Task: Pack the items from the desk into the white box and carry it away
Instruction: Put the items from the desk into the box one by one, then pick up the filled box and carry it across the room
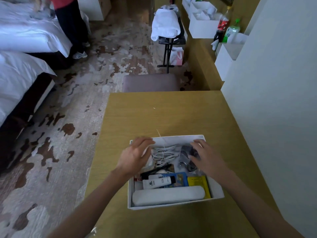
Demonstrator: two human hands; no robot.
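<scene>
No text sharp enough to be transcribed. A dark printed block is noted on the white tube (158, 182), which lies in the white box (217, 191) toward the near edge of the desk (171, 114); its characters are too small to be read. Fine print on the yellow packet (197, 182), by the box's right wall, is likewise unresolved. A red label on the dark bottle (223, 24) and a green mark on the pale bottle (230, 32) are recorded; neither is legible.

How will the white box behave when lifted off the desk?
Likely heavier toward the near side, where the long white case and tube lie in the white box. Its thin open walls may flex. The coiled cable looks loose and could shift.
</scene>
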